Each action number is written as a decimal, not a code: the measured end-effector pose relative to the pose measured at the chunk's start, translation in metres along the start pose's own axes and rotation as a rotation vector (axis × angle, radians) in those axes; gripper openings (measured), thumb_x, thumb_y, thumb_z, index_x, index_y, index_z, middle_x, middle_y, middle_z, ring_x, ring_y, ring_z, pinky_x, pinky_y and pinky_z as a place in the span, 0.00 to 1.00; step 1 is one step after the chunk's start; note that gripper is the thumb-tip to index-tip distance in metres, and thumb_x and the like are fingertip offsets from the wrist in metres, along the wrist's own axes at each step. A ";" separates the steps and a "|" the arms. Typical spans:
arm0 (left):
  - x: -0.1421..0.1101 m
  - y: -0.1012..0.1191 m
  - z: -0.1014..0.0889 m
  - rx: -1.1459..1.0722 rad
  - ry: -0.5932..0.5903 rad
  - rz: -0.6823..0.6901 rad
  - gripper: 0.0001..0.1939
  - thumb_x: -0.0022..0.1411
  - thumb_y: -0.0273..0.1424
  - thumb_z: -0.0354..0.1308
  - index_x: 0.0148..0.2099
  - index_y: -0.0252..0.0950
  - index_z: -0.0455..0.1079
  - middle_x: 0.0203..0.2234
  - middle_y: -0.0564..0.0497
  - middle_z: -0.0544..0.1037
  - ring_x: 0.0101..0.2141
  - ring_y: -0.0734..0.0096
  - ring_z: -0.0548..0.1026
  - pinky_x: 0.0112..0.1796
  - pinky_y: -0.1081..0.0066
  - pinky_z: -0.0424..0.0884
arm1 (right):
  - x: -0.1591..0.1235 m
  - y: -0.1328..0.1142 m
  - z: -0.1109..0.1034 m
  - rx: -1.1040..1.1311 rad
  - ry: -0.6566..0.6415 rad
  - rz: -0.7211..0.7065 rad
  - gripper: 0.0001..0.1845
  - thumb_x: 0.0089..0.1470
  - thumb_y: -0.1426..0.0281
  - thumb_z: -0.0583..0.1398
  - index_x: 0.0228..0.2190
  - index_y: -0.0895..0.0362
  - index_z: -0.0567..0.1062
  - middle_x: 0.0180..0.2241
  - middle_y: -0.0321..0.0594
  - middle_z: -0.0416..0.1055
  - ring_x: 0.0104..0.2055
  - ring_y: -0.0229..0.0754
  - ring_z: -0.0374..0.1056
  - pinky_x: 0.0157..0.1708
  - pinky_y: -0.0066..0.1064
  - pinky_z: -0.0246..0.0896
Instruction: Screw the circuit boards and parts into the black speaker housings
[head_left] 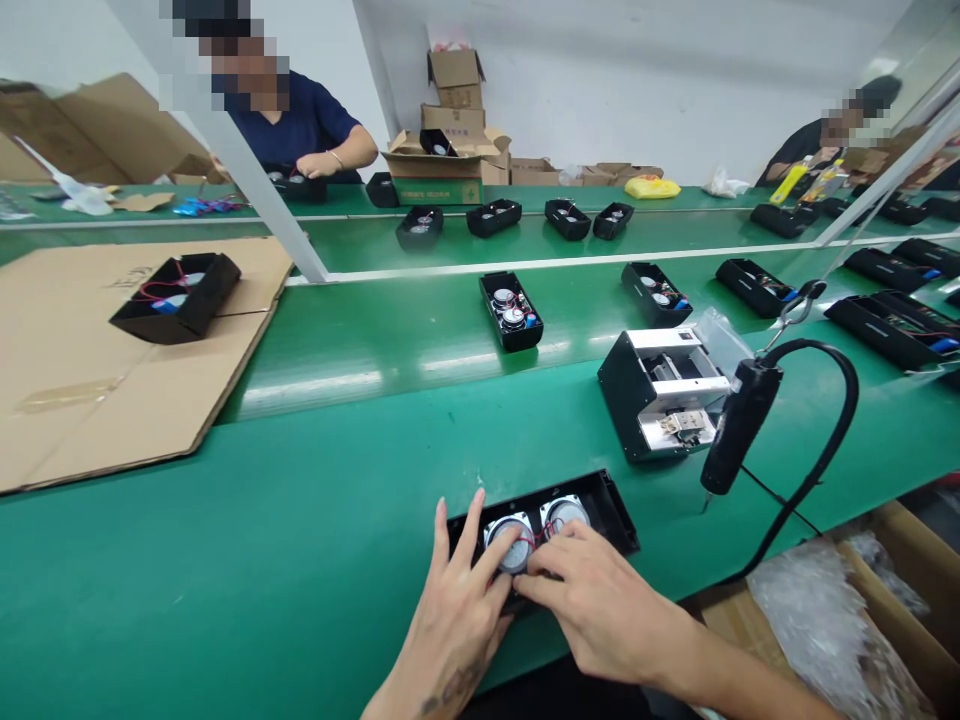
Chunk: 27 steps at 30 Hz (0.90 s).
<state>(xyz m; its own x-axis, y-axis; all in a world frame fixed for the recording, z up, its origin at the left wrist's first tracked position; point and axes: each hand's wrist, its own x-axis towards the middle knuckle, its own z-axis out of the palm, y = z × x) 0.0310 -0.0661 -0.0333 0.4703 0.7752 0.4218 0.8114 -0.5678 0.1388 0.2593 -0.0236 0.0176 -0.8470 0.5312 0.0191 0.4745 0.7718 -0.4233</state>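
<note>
A black open speaker housing [600,507] lies at the near edge of the green bench, with two round silver speaker drivers [564,513] and red wires inside. My left hand [454,600] rests on its left end, fingers spread, fingertips touching the left driver. My right hand [592,600] lies over the housing's front middle, fingers curled down onto the parts between the drivers; what they pinch is hidden.
A hanging black electric screwdriver [739,425] with its cable dangles to the right, beside a black and white fixture [660,392]. Several more housings [511,310] sit on the green conveyor. Flat cardboard [90,380] lies left. Other people work across the belt. Boxes stand lower right.
</note>
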 end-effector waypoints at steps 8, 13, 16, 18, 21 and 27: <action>0.056 -0.050 -0.027 -0.396 -0.370 -0.155 0.11 0.53 0.37 0.78 0.40 0.51 0.86 0.56 0.55 0.84 0.64 0.46 0.74 0.67 0.44 0.69 | 0.052 0.017 -0.043 0.075 -0.136 0.154 0.14 0.59 0.76 0.64 0.46 0.55 0.84 0.39 0.44 0.85 0.44 0.51 0.79 0.47 0.37 0.63; 0.081 -0.069 -0.037 -0.490 -0.527 -0.271 0.14 0.57 0.47 0.74 0.29 0.44 0.82 0.56 0.55 0.83 0.51 0.58 0.83 0.51 0.64 0.78 | 0.079 0.028 -0.065 0.161 -0.209 0.201 0.20 0.52 0.76 0.65 0.46 0.55 0.88 0.37 0.43 0.87 0.39 0.51 0.81 0.33 0.32 0.59; 0.085 -0.073 -0.037 -0.509 -0.576 -0.302 0.16 0.57 0.49 0.72 0.28 0.43 0.81 0.56 0.56 0.83 0.49 0.61 0.83 0.47 0.68 0.77 | 0.081 0.028 -0.068 0.130 -0.223 0.182 0.22 0.52 0.72 0.68 0.49 0.54 0.87 0.37 0.43 0.87 0.41 0.53 0.81 0.32 0.32 0.58; 0.087 -0.074 -0.038 -0.525 -0.607 -0.321 0.16 0.55 0.48 0.73 0.27 0.43 0.80 0.56 0.57 0.83 0.50 0.61 0.82 0.47 0.69 0.75 | 0.080 0.028 -0.067 0.084 -0.213 0.186 0.23 0.51 0.68 0.70 0.50 0.54 0.86 0.36 0.44 0.87 0.41 0.55 0.82 0.32 0.33 0.57; 0.089 -0.074 -0.039 -0.545 -0.633 -0.346 0.14 0.54 0.47 0.74 0.28 0.43 0.80 0.57 0.58 0.83 0.51 0.61 0.82 0.47 0.69 0.75 | 0.080 0.029 -0.065 0.035 -0.217 0.179 0.23 0.52 0.65 0.71 0.51 0.55 0.86 0.38 0.46 0.87 0.41 0.57 0.82 0.32 0.34 0.57; 0.089 -0.072 -0.041 -0.577 -0.635 -0.368 0.13 0.55 0.43 0.74 0.27 0.42 0.80 0.59 0.57 0.81 0.52 0.61 0.81 0.47 0.68 0.74 | 0.082 0.033 -0.066 0.053 -0.233 0.156 0.27 0.54 0.63 0.71 0.56 0.54 0.84 0.41 0.46 0.88 0.44 0.58 0.83 0.36 0.35 0.60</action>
<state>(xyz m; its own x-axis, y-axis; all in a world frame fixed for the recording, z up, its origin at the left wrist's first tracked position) 0.0001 0.0320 0.0313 0.4581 0.8428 -0.2826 0.7290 -0.1742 0.6620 0.2210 0.0683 0.0647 -0.8000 0.5427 -0.2559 0.5953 0.6645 -0.4518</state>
